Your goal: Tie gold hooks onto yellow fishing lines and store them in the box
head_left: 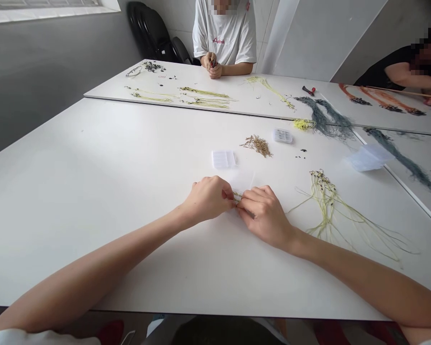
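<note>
Bare L hand [212, 199] and R hand [265, 214] meet over a smooth white tabletop [122, 191], both pinching a tiny, thin gold-toned piece [236, 194] between them, prob. to steady something so fine; exact shape unclear. A heap of loose gold metal bits [259, 145] lies beyond, w/in reach; a bundle of pale yellow-green cords [325, 207] sits at R, dark-tipped ends gathered, prob. to limit tangling.

The person's two hands [212, 197] [266, 214], two small boxes [223, 159] [282, 136] and one gold heap [259, 146] show.
</note>
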Available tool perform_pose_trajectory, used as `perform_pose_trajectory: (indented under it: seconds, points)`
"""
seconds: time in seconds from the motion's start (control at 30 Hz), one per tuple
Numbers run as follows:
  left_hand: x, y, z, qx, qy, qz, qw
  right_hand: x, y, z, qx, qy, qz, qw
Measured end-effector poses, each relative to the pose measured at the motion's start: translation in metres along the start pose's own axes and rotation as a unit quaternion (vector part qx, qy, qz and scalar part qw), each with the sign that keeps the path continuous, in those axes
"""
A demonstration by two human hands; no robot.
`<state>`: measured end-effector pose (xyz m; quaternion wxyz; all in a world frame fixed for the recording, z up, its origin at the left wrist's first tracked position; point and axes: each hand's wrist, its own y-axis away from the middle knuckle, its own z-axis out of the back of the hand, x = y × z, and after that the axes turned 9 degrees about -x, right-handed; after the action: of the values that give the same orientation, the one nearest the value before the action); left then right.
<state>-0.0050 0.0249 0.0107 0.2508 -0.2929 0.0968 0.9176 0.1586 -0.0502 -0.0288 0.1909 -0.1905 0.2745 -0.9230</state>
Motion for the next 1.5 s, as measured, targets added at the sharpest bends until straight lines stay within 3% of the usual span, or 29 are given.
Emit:
perform_pose_trajectory:
  seconds: [0.23,0.4,0.67,0.87,1.17,1.37,1.5]
  points:
    - [0.001,-0.005,0.016,0.064,0.013,-0.018,0.998,-0.001,0.001,0.000,0.000,-0.005,-0.008,1.000]
    - [0.004,-0.001,0.028,0.077,-0.053,-0.056,0.994,-0.001,0.002,0.000,0.003,-0.008,-0.007,1.000]
    - [0.003,0.003,0.019,0.071,-0.081,-0.075,0.991,-0.001,0.001,0.001,0.004,0.001,0.001,1.000]
    - [0.004,0.000,0.021,0.079,-0.097,-0.101,0.987,-0.001,0.003,0.000,0.004,0.003,0.005,1.000]
    - [0.007,-0.001,0.024,0.016,-0.177,-0.265,0.948,-0.001,0.002,0.001,0.010,-0.001,0.005,1.000]
    - [0.003,0.004,0.030,-0.007,-0.176,-0.307,0.935,-0.001,0.003,0.001,0.009,-0.008,0.001,1.000]
    - [0.002,0.015,0.020,-0.023,-0.191,-0.336,0.922,-0.001,0.002,0.001,0.013,-0.015,-0.008,1.000]
